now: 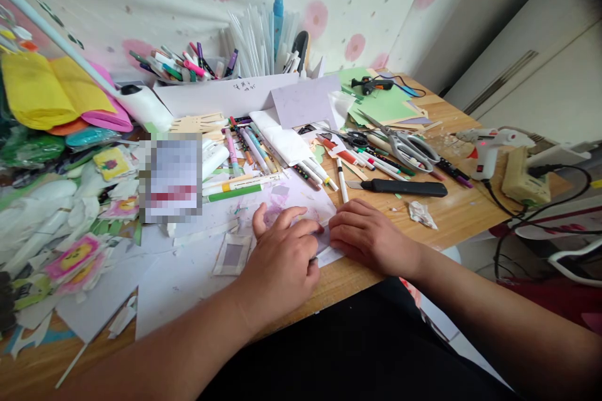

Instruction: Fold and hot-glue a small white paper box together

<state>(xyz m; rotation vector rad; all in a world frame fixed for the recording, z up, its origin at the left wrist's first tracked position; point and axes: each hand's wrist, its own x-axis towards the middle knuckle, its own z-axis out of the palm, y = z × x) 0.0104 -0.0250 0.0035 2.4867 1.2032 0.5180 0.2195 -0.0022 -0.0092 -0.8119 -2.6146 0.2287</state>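
My left hand (282, 257) lies flat, fingers spread, on a pale purple sheet of paper (291, 197) near the front edge of the wooden table (461, 213). My right hand (369, 235) presses down on the right end of the same sheet, fingers curled inward and touching the left hand's fingertips. Neither hand lifts anything. A small grey card in a cream frame (232, 255) lies just left of my left hand.
Markers and pens (254, 150) lie scattered behind the paper. A black-handled knife (399, 187), scissors (409, 147), a white glue gun (486, 150) with cables and a crumpled scrap (422, 213) sit to the right. Paper flowers and scraps (75, 257) crowd the left side.
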